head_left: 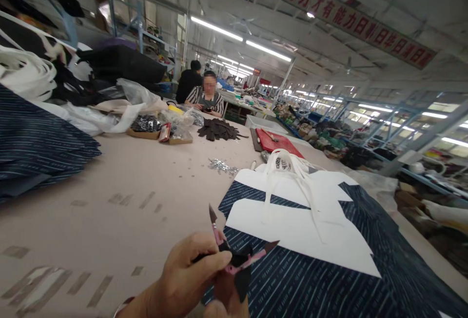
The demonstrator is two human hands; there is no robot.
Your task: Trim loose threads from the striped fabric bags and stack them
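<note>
While gripped, snips (239, 254) near table edge (420, 240).

Snips (234, 252) – pink plastic handles, dark metal blades; striped cloth (321, 279) – matt navy weave; table (146, 186) – smooth beige.

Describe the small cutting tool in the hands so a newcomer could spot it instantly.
Start at the big beige worktable, then drop to the near edge, where the left hand meets the navy striped fabric. There sit the pink thread snips: two short pointed blades spread in a V, unlike the red cutting mat farther back.
</note>
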